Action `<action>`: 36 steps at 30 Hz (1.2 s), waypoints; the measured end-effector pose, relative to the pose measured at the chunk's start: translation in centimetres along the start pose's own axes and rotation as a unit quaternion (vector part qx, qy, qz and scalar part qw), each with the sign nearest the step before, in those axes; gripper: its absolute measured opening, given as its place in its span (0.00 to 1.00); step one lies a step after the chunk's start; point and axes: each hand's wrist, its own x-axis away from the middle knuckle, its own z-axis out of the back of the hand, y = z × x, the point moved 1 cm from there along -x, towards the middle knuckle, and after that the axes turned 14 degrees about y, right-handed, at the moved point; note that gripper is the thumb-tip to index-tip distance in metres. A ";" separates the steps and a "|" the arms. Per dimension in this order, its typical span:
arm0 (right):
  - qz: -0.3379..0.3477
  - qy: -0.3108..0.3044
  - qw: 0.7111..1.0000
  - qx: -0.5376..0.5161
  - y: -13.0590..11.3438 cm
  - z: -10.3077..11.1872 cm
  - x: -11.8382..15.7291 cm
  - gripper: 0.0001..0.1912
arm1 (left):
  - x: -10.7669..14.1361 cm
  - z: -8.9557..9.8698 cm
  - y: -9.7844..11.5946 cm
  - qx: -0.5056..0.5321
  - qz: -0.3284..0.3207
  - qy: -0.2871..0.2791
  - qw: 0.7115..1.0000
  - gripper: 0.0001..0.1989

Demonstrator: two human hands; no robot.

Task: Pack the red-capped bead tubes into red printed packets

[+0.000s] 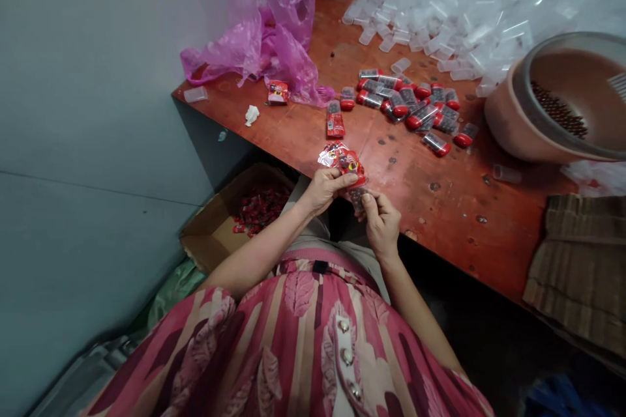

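Observation:
At the table's front edge, my left hand [328, 189] pinches a red printed packet [351, 164] between thumb and fingers. My right hand [383, 221] is closed on the lower end of a clear tube of dark beads [357, 195], which meets the packet's lower edge. Another shiny red packet [331, 154] lies on the table just behind my left hand. Farther back lies a bead-filled tube with a red wrapper [335, 122]. Several red-capped tubes [408, 99] are heaped on the table, right of the wrapped one.
Clear empty tubes [440, 19] pile up at the back. A large bowl [508, 111] with brown beads stands right, near stacked cardboard [580, 260]. A pink plastic bag [278, 45] lies back left. Below the edge is a carton [215, 228] of red pieces.

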 end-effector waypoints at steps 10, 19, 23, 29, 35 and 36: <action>0.025 0.009 0.999 0.025 0.8 0.3 0.9 0.16 | 0.0 -0.7 0.2 0.069 -0.007 0.007 0.998 0.15; 0.022 0.007 0.995 0.092 0.9 2.4 -2.0 0.18 | 0.3 -0.3 0.1 0.088 0.066 0.078 0.991 0.09; 0.148 0.024 0.945 0.291 1.4 3.6 -5.1 0.19 | 0.2 -0.3 -0.3 0.078 0.058 0.083 0.992 0.11; 0.061 -0.034 0.995 0.069 0.0 2.4 -6.9 0.22 | 0.7 -1.2 -1.4 -0.015 0.069 0.012 0.997 0.17; -0.079 -0.119 0.986 -0.088 -1.7 0.8 -7.1 0.24 | 0.9 -1.4 -1.5 -0.050 0.047 -0.011 0.998 0.18; -0.085 -0.130 0.984 -0.084 -1.7 0.7 -7.2 0.24 | 0.8 -1.3 -1.4 -0.051 0.033 -0.001 0.998 0.18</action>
